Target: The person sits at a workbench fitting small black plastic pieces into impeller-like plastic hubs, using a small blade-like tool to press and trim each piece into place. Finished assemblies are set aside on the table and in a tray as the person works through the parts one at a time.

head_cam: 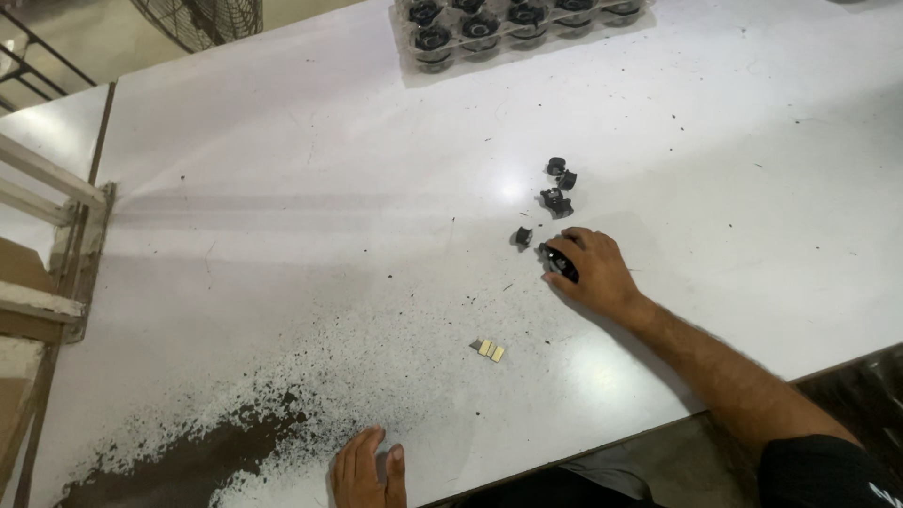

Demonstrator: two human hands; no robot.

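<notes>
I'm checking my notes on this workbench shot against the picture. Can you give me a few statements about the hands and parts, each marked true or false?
1. The right hand rests on the white table with its fingers over a small black part. True.
2. The left hand holds a black part. False: it lies flat at the table's near edge, holding nothing.
3. Small yellowish blocks lie between the two hands. True.
4. The tray of black parts sits beside the left hand. False: it is at the table's far edge.
5. Dark debris covers the table's near left part. True.
</notes>
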